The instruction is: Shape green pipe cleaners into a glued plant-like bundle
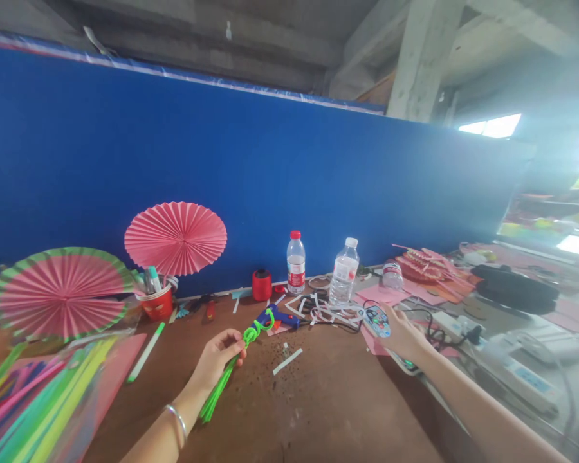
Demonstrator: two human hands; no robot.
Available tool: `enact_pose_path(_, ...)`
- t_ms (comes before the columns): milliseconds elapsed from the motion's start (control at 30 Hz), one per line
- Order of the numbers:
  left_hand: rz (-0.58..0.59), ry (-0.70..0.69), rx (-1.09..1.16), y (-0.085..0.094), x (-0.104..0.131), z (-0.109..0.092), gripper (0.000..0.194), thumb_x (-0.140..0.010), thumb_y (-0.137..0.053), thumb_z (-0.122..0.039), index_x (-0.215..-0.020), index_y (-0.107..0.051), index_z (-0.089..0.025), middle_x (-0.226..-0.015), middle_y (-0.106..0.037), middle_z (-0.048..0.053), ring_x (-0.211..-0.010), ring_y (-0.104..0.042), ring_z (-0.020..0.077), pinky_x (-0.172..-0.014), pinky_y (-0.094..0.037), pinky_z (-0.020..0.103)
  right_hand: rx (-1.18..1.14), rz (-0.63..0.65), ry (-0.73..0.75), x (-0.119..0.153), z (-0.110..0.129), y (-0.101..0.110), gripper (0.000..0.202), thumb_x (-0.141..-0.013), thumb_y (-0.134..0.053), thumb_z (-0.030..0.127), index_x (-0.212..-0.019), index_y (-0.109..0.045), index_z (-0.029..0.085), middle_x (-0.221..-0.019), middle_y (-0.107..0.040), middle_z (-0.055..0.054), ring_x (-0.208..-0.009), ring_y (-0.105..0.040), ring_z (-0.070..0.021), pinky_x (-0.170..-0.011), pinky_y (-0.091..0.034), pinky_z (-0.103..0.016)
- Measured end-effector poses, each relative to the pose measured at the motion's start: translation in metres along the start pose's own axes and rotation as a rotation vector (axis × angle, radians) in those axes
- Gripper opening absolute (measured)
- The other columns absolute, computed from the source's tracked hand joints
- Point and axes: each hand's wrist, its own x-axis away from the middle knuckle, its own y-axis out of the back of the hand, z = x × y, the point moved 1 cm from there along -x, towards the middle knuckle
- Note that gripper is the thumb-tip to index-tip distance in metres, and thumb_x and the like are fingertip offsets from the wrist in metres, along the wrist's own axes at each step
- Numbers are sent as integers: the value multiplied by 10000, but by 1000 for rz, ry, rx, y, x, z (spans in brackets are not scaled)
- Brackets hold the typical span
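The left hand (229, 348) has its grip closed around the green pipe cleaners (218, 389), above the brown tabletop (328, 399). The right hand (398, 331) touches the phone (377, 321); its grip I cannot tell.

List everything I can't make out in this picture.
All in the head view:
- Middle of the green stems: hidden by the left hand.
- Right hand's grip on the icon-covered object: some fingers hidden behind the hand.
- Fine print on the red-capped bottle: too small.
- Rest of the bag of coloured stems: cut off by the picture's edge.
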Motion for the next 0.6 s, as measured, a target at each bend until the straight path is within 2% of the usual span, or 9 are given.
enact_pose_path(100,0,-3,24,2,0,2,229,-592,-731,-259,-660,-538,-156,-508,-600,-14,-464,-519,95,-463,-407,194,99,0,19,5,11,10,713,-673,-558,339,-1321,-296,193,-1148,-479,-177,-985,-536,-351,-791,-349,-470)
enact_pose_path(167,-16,-14,44,2,1,2,237,-584,-737,-251,-660,-533,-156,-518,-603,-13,-477,-530,97,-466,-410,191,159,-65,65,14,32,24,652,-685,-570,345,-1285,-372,184,-1085,-527,-186,-932,-553,-383,-788,-334,-516)
enact_pose_path(267,-47,-35,78,2,2,1,282,-538,-766,-226,-670,-527,-158,-517,-597,-26,-471,-535,92,-470,-409,185,-51,-214,255,34,87,45,499,-777,-488,330,-1251,-411,195,-1101,-562,-147,-1015,-525,-331,-853,-343,-464)
enact_pose_path(333,-67,-51,101,2,3,2,315,-513,-781,-226,-674,-518,-161,-504,-588,-36,-447,-530,86,-455,-396,178,-284,-163,489,48,135,52,373,-816,-438,307,-1175,-482,217,-1119,-576,-93,-1013,-537,-247,-866,-382,-365)
enact_pose_path(400,-87,-66,122,1,3,2,325,-518,-781,-242,-672,-505,-163,-497,-586,-37,-431,-526,83,-442,-384,172,-441,-85,634,55,182,52,297,-803,-457,260,-1086,-540,223,-1041,-612,-56,-949,-566,-211,-818,-422,-318)
enact_pose_path(467,-104,-73,139,2,4,4,317,-546,-768,-263,-685,-501,-163,-500,-594,-29,-422,-520,78,-440,-384,170,-528,-86,695,53,222,46,297,-764,-476,171,-1042,-567,223,-996,-620,-45,-901,-579,-193,-791,-438,-300)
enact_pose_path(600,-140,-92,170,6,3,6,356,-542,-769,-316,-714,-495,-169,-524,-586,-33,-463,-549,92,-448,-408,176,-749,-98,797,34,274,19,423,-662,-431,20,-1002,-600,206,-1010,-628,-36,-882,-598,-166,-803,-455,-277)
